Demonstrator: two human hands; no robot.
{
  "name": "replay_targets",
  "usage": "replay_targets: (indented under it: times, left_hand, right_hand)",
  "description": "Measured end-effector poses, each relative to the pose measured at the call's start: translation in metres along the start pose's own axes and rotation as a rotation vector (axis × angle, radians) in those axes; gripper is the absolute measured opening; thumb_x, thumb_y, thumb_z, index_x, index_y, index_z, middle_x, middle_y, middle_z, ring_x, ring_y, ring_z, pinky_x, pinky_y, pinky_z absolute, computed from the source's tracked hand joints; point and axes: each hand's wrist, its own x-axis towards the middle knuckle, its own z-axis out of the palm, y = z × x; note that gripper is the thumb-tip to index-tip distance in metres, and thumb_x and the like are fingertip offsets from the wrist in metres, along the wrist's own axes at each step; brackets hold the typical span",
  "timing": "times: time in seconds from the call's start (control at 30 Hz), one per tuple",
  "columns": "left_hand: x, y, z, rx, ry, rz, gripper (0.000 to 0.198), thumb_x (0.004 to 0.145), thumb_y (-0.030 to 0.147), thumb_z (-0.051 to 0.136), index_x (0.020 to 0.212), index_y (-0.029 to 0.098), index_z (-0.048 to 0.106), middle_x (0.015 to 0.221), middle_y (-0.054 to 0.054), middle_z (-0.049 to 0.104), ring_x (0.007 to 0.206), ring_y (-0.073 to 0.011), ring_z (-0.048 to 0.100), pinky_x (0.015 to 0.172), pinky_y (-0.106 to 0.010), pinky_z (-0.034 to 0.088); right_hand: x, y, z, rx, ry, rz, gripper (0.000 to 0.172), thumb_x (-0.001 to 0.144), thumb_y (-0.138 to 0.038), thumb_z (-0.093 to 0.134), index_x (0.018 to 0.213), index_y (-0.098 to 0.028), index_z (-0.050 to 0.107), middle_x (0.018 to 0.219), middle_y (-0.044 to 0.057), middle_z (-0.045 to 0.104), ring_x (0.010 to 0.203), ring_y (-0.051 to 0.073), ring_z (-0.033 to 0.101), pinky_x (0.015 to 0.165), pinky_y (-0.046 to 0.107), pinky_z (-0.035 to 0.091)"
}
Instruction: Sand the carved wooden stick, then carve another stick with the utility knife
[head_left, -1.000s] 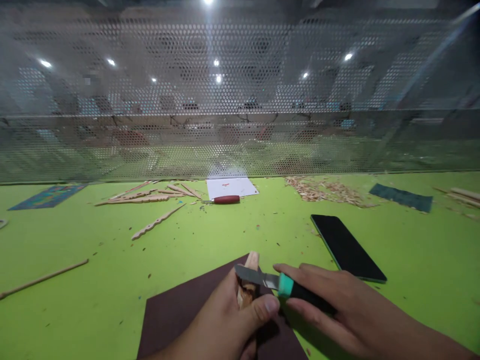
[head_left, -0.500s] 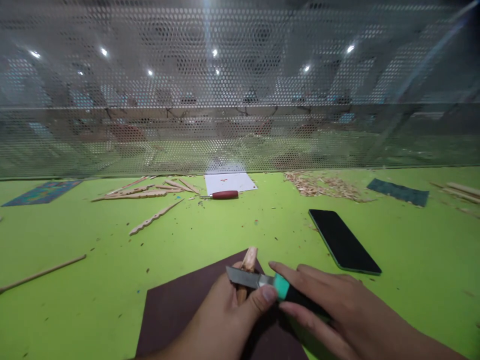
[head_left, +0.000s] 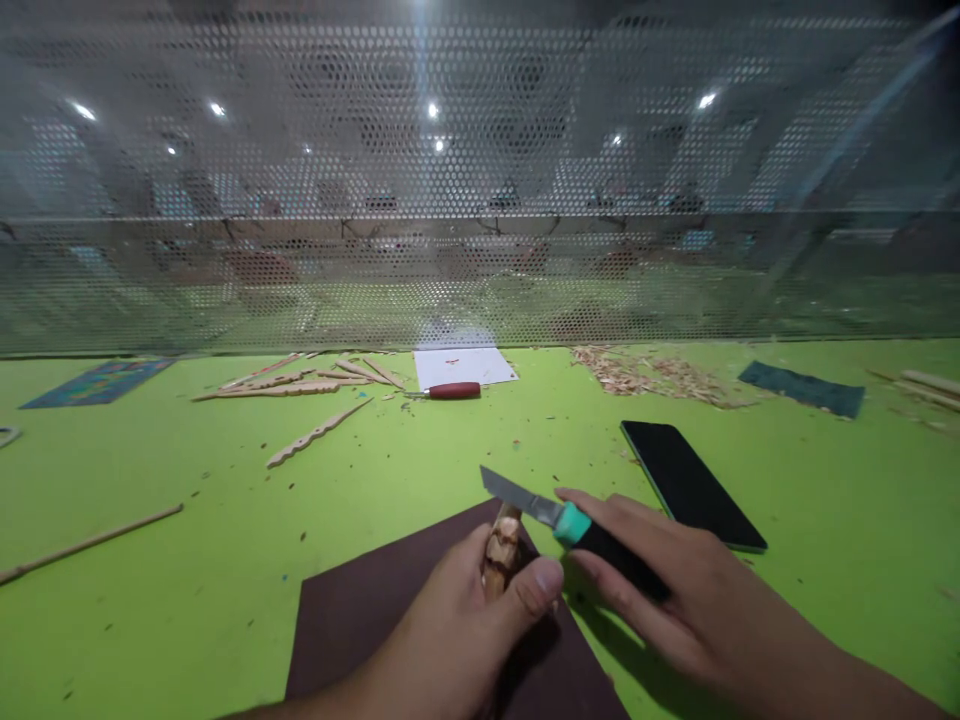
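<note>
While my left hand [head_left: 450, 630] is wrapped round carved stick [head_left: 500, 555] over brown sheet [head_left: 367, 610] in head view, my right hand [head_left: 694, 585] clamps black-and-green handle [head_left: 619, 558] of knife [head_left: 573, 525]. Blade [head_left: 517, 492] slants over stick's far end; can't tell if touching. Phone [head_left: 691, 483] lies just beyond right hand on green table [head_left: 187, 620]. Red-handled tool [head_left: 454, 390] farther off, at near edge of white paper [head_left: 476, 366]; wood shavings [head_left: 649, 376] heaped right of paper.

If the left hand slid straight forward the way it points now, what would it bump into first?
Probably the knife blade from the right hand: it crosses just over the tip of the wooden stick gripped in the left hand. Depth is unclear, so the stick might pass underneath.
</note>
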Motion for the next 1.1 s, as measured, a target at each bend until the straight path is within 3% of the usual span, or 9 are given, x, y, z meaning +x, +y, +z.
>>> replay_targets:
  times: [0.17, 0.27, 0.43, 0.5, 0.67, 0.8, 0.9, 0.97, 1.1]
  left_hand:
    - [-0.002, -0.001, -0.005, 0.021, 0.0, -0.042, 0.047, 0.095, 0.041, 0.073, 0.136, 0.023, 0.064, 0.144, -0.008, 0.065, 0.144, -0.0275, 0.049, 0.126, -0.049, 0.027]
    - [-0.003, 0.001, -0.006, 0.064, 0.091, -0.119, 0.063, 0.09, 0.049, 0.076, 0.145, 0.023, 0.057, 0.157, -0.009, 0.053, 0.152, -0.0285, 0.037, 0.129, -0.048, 0.02]
    - [-0.004, 0.002, -0.004, 0.044, 0.224, -0.251, 0.092, 0.077, 0.057, 0.084, 0.154, 0.024, 0.047, 0.173, -0.007, 0.026, 0.161, -0.0275, 0.018, 0.13, -0.04, 0.012]
    - [-0.005, 0.002, -0.004, 0.043, 0.234, -0.249, 0.091, 0.077, 0.057, 0.083, 0.154, 0.025, 0.047, 0.173, -0.005, 0.025, 0.161, -0.0258, 0.014, 0.13, -0.038, 0.01]
    - [-0.006, 0.004, -0.001, 0.02, 0.271, -0.247, 0.088, 0.078, 0.053, 0.082, 0.154, 0.025, 0.047, 0.173, -0.004, 0.026, 0.161, -0.0243, 0.015, 0.13, -0.038, 0.012]
    - [-0.004, 0.002, -0.002, 0.047, 0.297, -0.224, 0.086, 0.075, 0.054, 0.084, 0.15, 0.025, 0.053, 0.168, -0.006, 0.037, 0.157, -0.0244, 0.029, 0.128, -0.036, 0.021]
    - [-0.002, -0.001, -0.005, 0.119, 0.316, -0.222, 0.078, 0.076, 0.054, 0.083, 0.145, 0.026, 0.06, 0.135, -0.009, 0.07, 0.133, -0.0243, 0.061, 0.112, -0.032, 0.048]
    - [-0.002, -0.001, -0.008, 0.162, 0.293, -0.262, 0.074, 0.078, 0.058, 0.08, 0.142, 0.026, 0.062, 0.093, -0.006, 0.078, 0.097, -0.0221, 0.076, 0.083, -0.027, 0.062]
    - [-0.003, 0.006, -0.011, 0.18, 0.172, -0.406, 0.068, 0.086, 0.063, 0.069, 0.14, 0.022, 0.062, 0.047, 0.009, 0.048, 0.035, -0.0092, 0.048, 0.035, -0.014, 0.039]
  right_hand:
    - [0.002, -0.011, 0.0, 0.168, -0.213, -0.021, 0.041, 0.103, -0.035, 0.054, 0.142, -0.025, 0.06, 0.112, 0.01, 0.078, 0.098, 0.025, 0.076, 0.086, 0.036, 0.063]
    - [0.007, 0.004, -0.01, 0.112, -0.154, 0.048, 0.039, 0.105, -0.039, 0.046, 0.134, -0.023, 0.067, 0.115, 0.013, 0.078, 0.103, 0.029, 0.075, 0.088, 0.042, 0.061]
    - [0.019, 0.063, -0.043, -0.241, -0.016, 0.623, 0.033, 0.096, -0.023, 0.041, 0.117, -0.018, 0.066, 0.119, 0.017, 0.076, 0.103, 0.034, 0.074, 0.086, 0.048, 0.059]
    - [0.019, 0.084, -0.052, -0.305, -0.013, 0.718, 0.034, 0.09, -0.018, 0.045, 0.117, -0.014, 0.065, 0.121, 0.022, 0.075, 0.107, 0.04, 0.072, 0.089, 0.052, 0.057]
    - [0.013, 0.1, -0.052, -0.327, -0.211, 0.784, 0.032, 0.089, -0.019, 0.049, 0.116, -0.014, 0.065, 0.112, 0.021, 0.077, 0.101, 0.038, 0.074, 0.082, 0.045, 0.056]
    - [0.015, 0.096, -0.055, -0.319, -0.189, 0.803, 0.03, 0.091, -0.021, 0.046, 0.115, -0.015, 0.063, 0.117, 0.022, 0.075, 0.101, 0.037, 0.072, 0.083, 0.045, 0.054]
    - [0.021, 0.097, -0.072, -0.289, -0.163, 0.816, 0.029, 0.095, -0.027, 0.043, 0.115, -0.017, 0.062, 0.124, 0.02, 0.072, 0.107, 0.035, 0.07, 0.087, 0.043, 0.052]
    - [0.024, 0.102, -0.088, -0.228, -0.214, 0.827, 0.025, 0.096, -0.031, 0.044, 0.102, -0.02, 0.066, 0.112, 0.017, 0.075, 0.096, 0.031, 0.072, 0.08, 0.039, 0.054]
    - [0.023, 0.113, -0.112, 0.026, -0.501, 0.864, 0.041, 0.094, -0.046, 0.055, 0.063, -0.021, 0.064, 0.065, 0.007, 0.069, 0.052, 0.017, 0.061, 0.049, 0.027, 0.041]
